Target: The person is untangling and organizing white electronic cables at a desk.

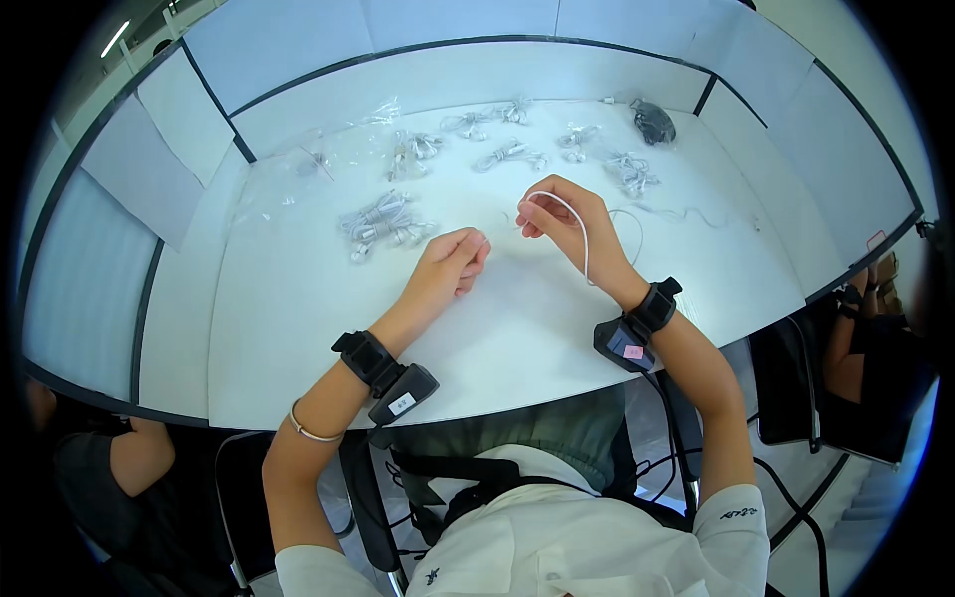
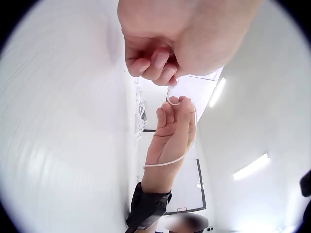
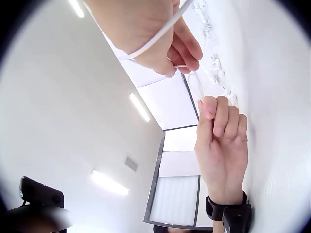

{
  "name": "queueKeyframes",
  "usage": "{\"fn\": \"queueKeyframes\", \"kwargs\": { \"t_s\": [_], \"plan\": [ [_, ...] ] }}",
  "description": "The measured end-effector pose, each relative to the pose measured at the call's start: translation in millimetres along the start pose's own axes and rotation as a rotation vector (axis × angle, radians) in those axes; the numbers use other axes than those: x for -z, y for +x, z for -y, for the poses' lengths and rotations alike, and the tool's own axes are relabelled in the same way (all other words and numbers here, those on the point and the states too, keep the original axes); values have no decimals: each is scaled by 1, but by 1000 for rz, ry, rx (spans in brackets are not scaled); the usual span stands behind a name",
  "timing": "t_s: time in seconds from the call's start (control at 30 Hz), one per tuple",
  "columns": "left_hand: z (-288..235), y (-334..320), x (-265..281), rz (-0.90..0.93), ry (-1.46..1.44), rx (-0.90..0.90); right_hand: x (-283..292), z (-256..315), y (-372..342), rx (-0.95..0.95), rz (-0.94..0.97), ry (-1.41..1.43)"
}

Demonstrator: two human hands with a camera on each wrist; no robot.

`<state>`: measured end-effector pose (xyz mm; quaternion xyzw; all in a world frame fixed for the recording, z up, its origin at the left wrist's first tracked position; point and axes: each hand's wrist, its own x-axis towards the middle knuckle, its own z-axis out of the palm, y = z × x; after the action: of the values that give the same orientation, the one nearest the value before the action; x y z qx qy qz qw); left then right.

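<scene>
A thin white cable runs from the fingertips of my right hand and arcs back over the wrist. That hand, raised above the table, pinches the cable between thumb and fingers. My left hand is held lower and to the left, fingers curled in. In the right wrist view, a small loop of the cable spans the gap between both hands, and the left thumb and forefinger pinch its lower end. The left wrist view shows the cable passing along the right palm and across the wrist.
Several tied white cable bundles lie across the white table, the nearest bundle left of my hands. A black bundle sits at the back right, clear plastic bags at the back left. A low partition encloses the table.
</scene>
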<state>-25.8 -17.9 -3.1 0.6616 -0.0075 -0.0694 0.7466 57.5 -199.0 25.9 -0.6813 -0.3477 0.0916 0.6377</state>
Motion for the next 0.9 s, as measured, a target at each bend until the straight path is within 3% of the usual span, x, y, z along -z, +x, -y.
{"fn": "queueKeyframes", "kwargs": {
  "t_s": [0.17, 0.37, 0.57, 0.67, 0.9],
  "plan": [
    [-2, 0, 1, 8, 8, -6, 0, 5, -1, -34, 65, -78],
    [-1, -1, -1, 52, 26, 40, 0, 2, 0, 237, 109, -423],
    [2, 0, 2, 4, 16, 16, -4, 8, -3, 225, 190, -288],
    [0, 1, 2, -75, 11, 8, -5, 3, -2, 352, 204, -277],
    [-1, 1, 1, -129, -2, -25, -2, 5, -1, 278, 175, -149]
  ]
}}
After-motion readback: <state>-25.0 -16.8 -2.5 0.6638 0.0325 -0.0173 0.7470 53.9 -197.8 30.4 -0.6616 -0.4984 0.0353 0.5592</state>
